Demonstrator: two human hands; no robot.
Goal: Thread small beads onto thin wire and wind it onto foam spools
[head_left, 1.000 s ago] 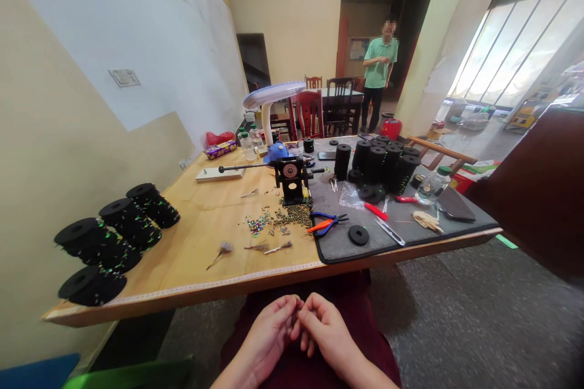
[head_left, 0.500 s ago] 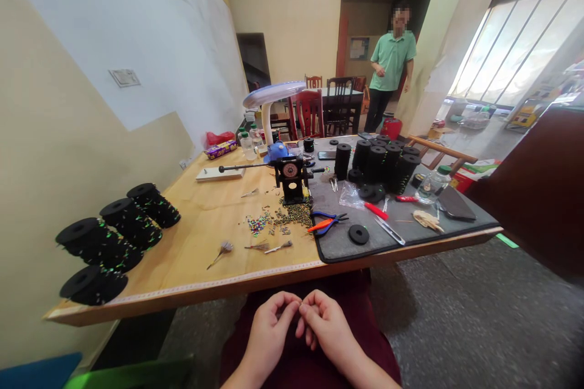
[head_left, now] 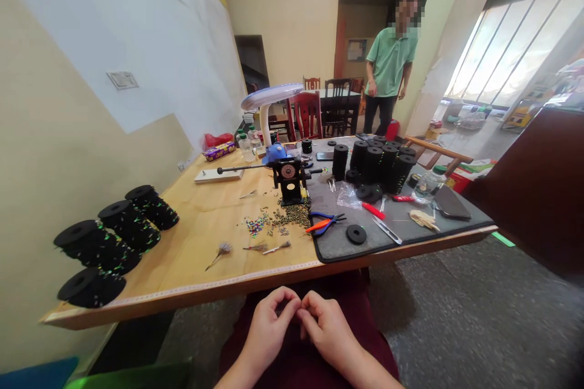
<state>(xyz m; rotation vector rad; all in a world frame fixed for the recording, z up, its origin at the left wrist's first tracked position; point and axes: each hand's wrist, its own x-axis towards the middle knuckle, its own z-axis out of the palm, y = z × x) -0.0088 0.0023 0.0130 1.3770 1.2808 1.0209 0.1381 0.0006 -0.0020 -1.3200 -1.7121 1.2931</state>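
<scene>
My left hand (head_left: 272, 320) and my right hand (head_left: 325, 323) meet over my lap, just below the table's front edge. Both are closed in a pinch, thumb against forefinger, with the fingertips touching. Whatever lies between them is too small or too hidden to make out. On the table beyond them are pliers (head_left: 325, 223) with blue and orange handles, a black foam disc (head_left: 356, 234), and a heap of small dark-and-gold pieces (head_left: 294, 214) beside colourful beads (head_left: 256, 225). Feathery bundles on thin stems (head_left: 223, 249) lie near the front edge.
A black hand-cranked winder (head_left: 290, 182) stands mid-table before a lamp (head_left: 269, 97). Black foam spools stand at left (head_left: 109, 225) and right (head_left: 374, 161). Tweezers (head_left: 387, 230) and a bottle (head_left: 429, 185) are on the grey mat (head_left: 333, 249). A person in a green shirt (head_left: 392, 61) stands beyond.
The person in the green shirt has come closer and leans to one side. My hands stay together, with the right fingers curled in more. The view has shifted slightly.
</scene>
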